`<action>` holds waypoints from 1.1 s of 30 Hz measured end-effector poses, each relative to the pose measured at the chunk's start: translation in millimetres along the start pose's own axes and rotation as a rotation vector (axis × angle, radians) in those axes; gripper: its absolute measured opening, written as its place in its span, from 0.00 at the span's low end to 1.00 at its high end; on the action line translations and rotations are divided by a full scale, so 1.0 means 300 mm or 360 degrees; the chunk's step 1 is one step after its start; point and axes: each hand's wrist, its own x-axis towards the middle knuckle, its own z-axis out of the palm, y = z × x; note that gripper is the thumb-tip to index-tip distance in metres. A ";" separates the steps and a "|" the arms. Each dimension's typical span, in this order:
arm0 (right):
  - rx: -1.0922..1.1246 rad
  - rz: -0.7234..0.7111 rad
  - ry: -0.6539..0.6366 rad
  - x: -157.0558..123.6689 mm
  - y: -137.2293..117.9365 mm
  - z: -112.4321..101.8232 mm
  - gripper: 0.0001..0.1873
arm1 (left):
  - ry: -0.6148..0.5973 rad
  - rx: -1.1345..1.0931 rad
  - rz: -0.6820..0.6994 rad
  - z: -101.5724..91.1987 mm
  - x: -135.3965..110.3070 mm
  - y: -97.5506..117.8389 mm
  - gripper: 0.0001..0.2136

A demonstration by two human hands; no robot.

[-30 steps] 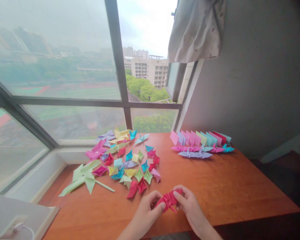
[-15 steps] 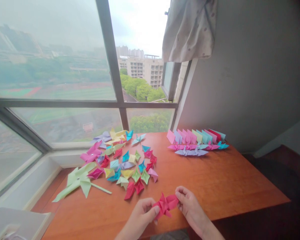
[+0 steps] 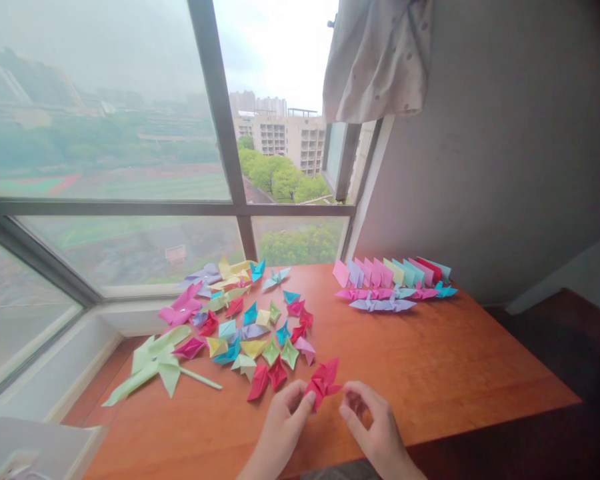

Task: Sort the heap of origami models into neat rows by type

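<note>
My left hand (image 3: 289,415) pinches a crimson folded-paper piece (image 3: 323,385) between thumb and fingers, just above the front part of the table. Several pointed flaps stick out from the piece, one toward the upper right. Close by its right-hand point is my right hand (image 3: 373,421), with curled fingers and thumb a little apart. Nothing shows in its grasp; whether a fingertip brushes the paper I cannot tell. Just left of the held piece lie red paper boats (image 3: 259,383) and a green one (image 3: 289,354).
A wooden table (image 3: 430,373) carries many colourful folded papers at left, with a green pinwheel (image 3: 155,360). Upright folded cards (image 3: 393,272) line the back right, with a row of purple folded pieces (image 3: 383,305) in front. Windows (image 3: 105,253) border the table behind and left.
The crimson paper has turned and been raised slightly in my left hand, so a flap now points up and right. My right hand has let go of its right end.
</note>
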 end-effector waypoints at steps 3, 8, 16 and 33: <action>-0.0166 -0.0108 -0.0081 -0.005 -0.015 0.021 0.15 | -0.0069 0.0068 0.0062 0.014 0.001 -0.001 0.21; -0.0370 -0.0213 0.0031 0.017 0.000 0.035 0.14 | -0.0156 0.0225 0.0104 0.031 0.000 -0.008 0.21; -0.0923 -0.0152 0.0645 0.181 0.136 -0.272 0.19 | -0.0134 0.0661 0.0346 0.012 -0.006 -0.026 0.18; -0.1516 0.0172 0.1053 0.543 0.319 -0.681 0.09 | -0.0173 0.0974 0.0432 0.014 0.000 -0.060 0.14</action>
